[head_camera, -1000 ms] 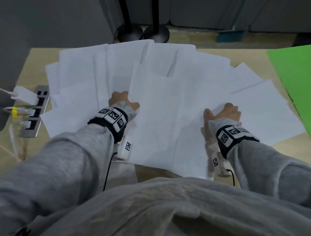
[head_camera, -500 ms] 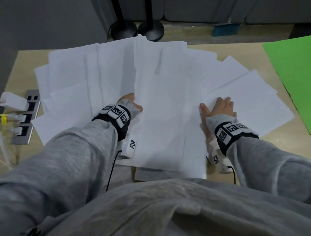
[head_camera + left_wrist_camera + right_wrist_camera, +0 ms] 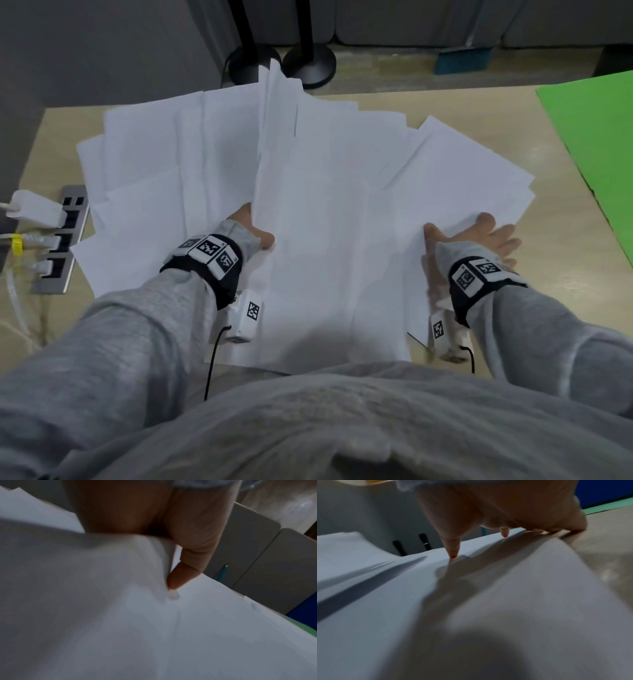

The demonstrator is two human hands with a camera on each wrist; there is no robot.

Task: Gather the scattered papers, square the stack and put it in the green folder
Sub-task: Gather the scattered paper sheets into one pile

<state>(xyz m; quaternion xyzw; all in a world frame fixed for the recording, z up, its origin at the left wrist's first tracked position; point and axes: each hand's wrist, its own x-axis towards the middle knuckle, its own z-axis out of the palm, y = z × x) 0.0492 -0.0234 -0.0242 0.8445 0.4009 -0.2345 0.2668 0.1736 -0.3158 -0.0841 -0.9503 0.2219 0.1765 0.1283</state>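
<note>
With the papers [image 3: 322,212] fanned across the counter [image 3: 513,113], the left hand [image 3: 251,228] pinching a lifted sheaf and the right hand [image 3: 479,236] pressing flat with straight fingers, loose sheets may buckle, crease or slide away from the folder [image 3: 596,144] at right

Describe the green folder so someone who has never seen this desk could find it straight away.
Start from the tan desk covered by a fan of white papers. Go to the desk's right edge, past the right hand lying flat on the outermost sheets. The green folder lies flat there, apart from the papers: the only bright green thing among white sheets.
</note>
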